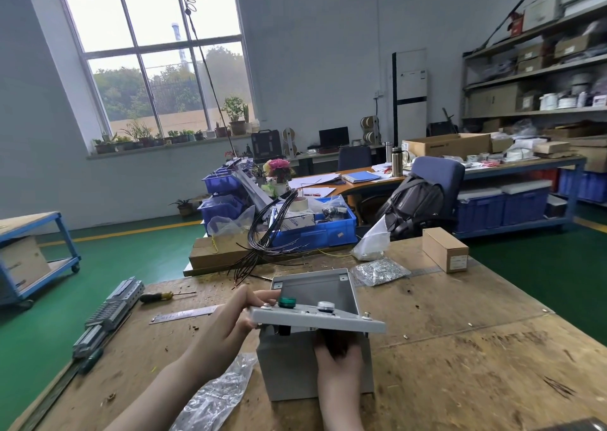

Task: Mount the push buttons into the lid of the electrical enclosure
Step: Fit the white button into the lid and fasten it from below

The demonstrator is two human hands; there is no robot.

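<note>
The lid (pixel 315 319), grey, sits tilted over the open grey enclosure (pixel 312 365) near the front of the worn wooden bench (pixel 460 348). 2 push buttons poke through it: a green push button (pixel 287 302) and a pale push button (pixel 325 305). The left hand (pixel 230 325) grips the lid's left edge; the right hand (pixel 338 353) reaches under it, grip hidden, cannot tell. A clear plastic bag (pixel 213 394) lies beside the box, a steel ruler (pixel 184 314) and screwdriver (pixel 164 296) further left, blue crates (pixel 315 230) behind, green floor (pixel 131 259) all around.
</note>
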